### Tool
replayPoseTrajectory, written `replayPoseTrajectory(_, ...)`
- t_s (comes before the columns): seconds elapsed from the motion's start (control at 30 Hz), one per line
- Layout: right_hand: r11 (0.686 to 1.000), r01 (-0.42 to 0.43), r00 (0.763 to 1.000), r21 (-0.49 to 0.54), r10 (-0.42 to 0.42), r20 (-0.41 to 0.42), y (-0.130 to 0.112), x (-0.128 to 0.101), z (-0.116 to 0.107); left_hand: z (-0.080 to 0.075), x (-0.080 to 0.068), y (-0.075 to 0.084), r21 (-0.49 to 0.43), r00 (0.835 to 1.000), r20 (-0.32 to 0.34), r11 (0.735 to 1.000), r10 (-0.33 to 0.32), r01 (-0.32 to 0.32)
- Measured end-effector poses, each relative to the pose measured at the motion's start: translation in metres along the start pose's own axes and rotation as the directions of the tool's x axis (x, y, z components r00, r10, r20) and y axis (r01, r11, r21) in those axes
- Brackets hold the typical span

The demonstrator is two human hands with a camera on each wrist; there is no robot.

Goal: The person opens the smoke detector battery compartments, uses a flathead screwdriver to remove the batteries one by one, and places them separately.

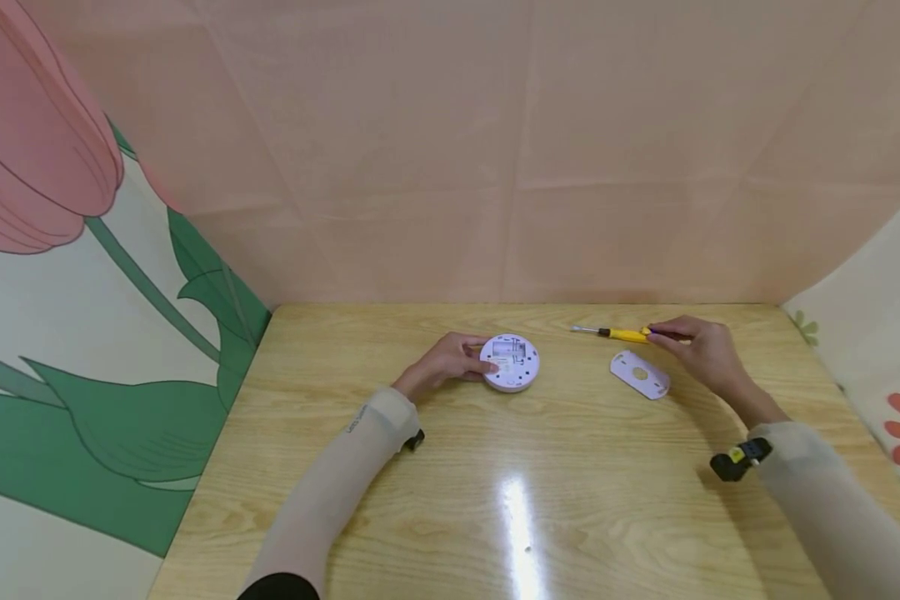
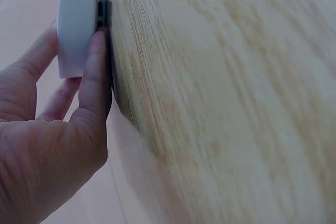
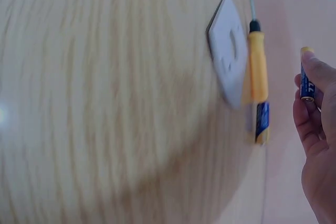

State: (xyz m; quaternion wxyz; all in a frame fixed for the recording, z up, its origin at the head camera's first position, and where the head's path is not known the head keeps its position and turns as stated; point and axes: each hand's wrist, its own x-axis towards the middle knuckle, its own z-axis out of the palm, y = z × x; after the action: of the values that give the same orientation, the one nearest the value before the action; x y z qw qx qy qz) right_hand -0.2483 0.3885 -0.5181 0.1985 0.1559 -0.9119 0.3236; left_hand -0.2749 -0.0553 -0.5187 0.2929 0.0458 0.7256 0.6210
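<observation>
Head view, left hand: we see our left hand curled against the side of the round white device, which lies on the wooden table with its open back facing up; the grip seems meant to keep it from sliding.
Head view, right hand: our right hand sits by the end of the yellow screwdriver, just behind the white cover plate, laid aside near the device.
Left wrist view: thumb and fingers clamp the device's rim from both sides, a firm closed hold.
Right wrist view: our fingertips pinch a small blue battery, lifted off the table. A second battery lies beside the screwdriver and the plate, likely kept together for easy reach.
</observation>
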Motion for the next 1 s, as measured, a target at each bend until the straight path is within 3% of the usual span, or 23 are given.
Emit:
replayPoseTrajectory(0.27, 0.996, -0.030, 0.999, -0.081, 0.033, 0.035, 0.025, -0.011, -0.008, -0.001, 0.002, -0.003, -0.011, 1.000, 0.010, 1.000, 0.002, -0.002)
replayPoseTrajectory(0.53, 0.987, -0.107, 0.989, -0.123, 0.118, 0.084, 0.040, -0.022, -0.012, -0.001, 0.002, -0.003, -0.002, 1.000, 0.005, 1.000, 0.008, -0.008)
replayPoseTrajectory(1.0, 0.984, -0.068, 0.990, -0.165, 0.087, 0.109, 0.049, -0.026, -0.006, -0.001, 0.003, -0.004, 0.007, 1.000, -0.002, 1.000, 0.009, -0.009)
